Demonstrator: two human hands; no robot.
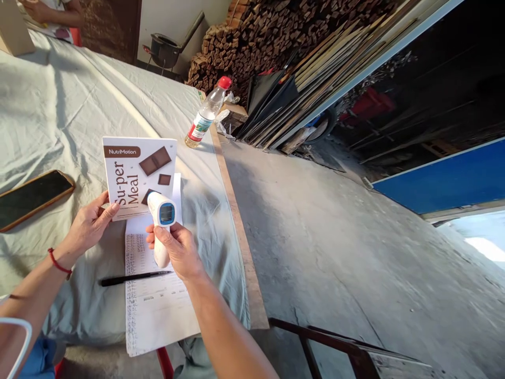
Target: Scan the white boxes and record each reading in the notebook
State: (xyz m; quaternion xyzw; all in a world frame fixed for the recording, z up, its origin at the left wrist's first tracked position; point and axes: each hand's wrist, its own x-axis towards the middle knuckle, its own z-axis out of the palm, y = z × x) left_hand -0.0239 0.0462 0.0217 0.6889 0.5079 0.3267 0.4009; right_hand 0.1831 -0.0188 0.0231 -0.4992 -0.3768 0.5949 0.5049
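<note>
My left hand [91, 221] pinches the lower left corner of a white box [134, 158] printed "NutriMotion Su-per Meal" with chocolate pieces. The box is held up above the table, its printed face toward me. In my right hand [179, 247] is a white infrared thermometer [161, 210] with a blue-framed screen, gripped by its handle. Its front end points at the box's lower right part and hides some of it; whether the two touch I cannot tell. Beneath both hands lies a sheet of paper [161, 316] with handwriting, and a black pen [134, 278] rests across it.
A phone [35, 197] lies at the left on the cloth-covered table [87, 105]. Near the table's right edge stands a red-capped bottle [205, 113]. Another person's arm [59, 16] shows at top left beside a cardboard box [16, 31]. Stacked firewood [252, 42] is behind.
</note>
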